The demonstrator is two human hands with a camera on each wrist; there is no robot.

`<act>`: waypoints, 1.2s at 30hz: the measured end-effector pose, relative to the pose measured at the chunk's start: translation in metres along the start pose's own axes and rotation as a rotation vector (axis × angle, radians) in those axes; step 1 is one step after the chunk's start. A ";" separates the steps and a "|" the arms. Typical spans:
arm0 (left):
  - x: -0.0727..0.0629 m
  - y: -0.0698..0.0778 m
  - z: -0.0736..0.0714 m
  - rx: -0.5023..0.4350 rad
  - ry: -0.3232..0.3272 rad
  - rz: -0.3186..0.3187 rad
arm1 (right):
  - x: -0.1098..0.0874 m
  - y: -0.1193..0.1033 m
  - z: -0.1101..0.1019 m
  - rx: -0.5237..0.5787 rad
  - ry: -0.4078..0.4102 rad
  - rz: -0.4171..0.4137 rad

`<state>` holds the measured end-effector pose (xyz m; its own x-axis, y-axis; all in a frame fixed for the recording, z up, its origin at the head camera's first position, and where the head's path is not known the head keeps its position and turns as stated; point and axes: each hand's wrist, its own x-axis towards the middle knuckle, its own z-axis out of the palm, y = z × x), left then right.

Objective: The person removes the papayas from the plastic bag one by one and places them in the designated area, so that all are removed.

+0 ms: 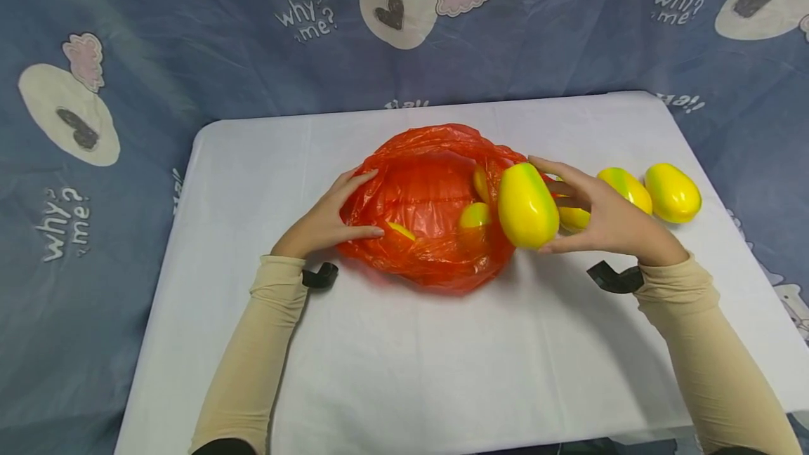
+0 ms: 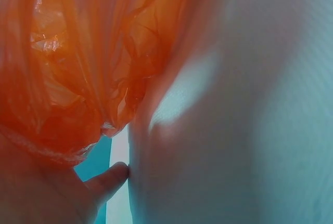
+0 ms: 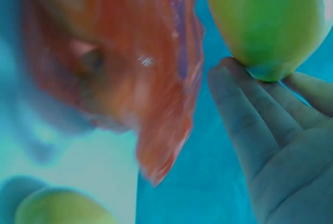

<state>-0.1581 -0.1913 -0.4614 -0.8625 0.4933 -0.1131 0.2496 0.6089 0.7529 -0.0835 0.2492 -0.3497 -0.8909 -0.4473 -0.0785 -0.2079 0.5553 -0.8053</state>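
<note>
Fingers of the left hand [image 1: 322, 223] were spread, nearly straight, against the left side of one red plastic bag [image 1: 425, 185], in which three yellow fruits [image 1: 474, 215] could be counted. By the bag's right rim, one yellow-green fruit [image 1: 526, 208] was held between the thumb and half-spread fingers of the right hand [image 1: 608, 220]. Farther right, three more fruits [image 1: 673, 193] were seen on one table [image 1: 392, 371], the leftmost partly hidden.

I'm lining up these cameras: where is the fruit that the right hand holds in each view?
Head: the fruit is right of centre, in the right hand.
Left wrist: not in it.
Right wrist: top right, cut off by the edge.
Shared landmark: the red bag, in all three views.
</note>
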 end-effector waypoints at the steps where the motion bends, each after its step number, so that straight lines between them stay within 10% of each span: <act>1: 0.000 0.000 0.000 0.001 0.000 0.000 | -0.004 0.004 0.000 0.001 -0.002 0.006; 36: 0.002 0.000 0.000 0.000 0.003 -0.014 | -0.096 0.085 0.010 -0.127 -0.035 0.157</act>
<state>-0.1594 -0.1901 -0.4615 -0.8673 0.4827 -0.1212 0.2377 0.6158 0.7512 -0.0110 0.3324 -0.4161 -0.9022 -0.3713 -0.2195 -0.1186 0.7029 -0.7013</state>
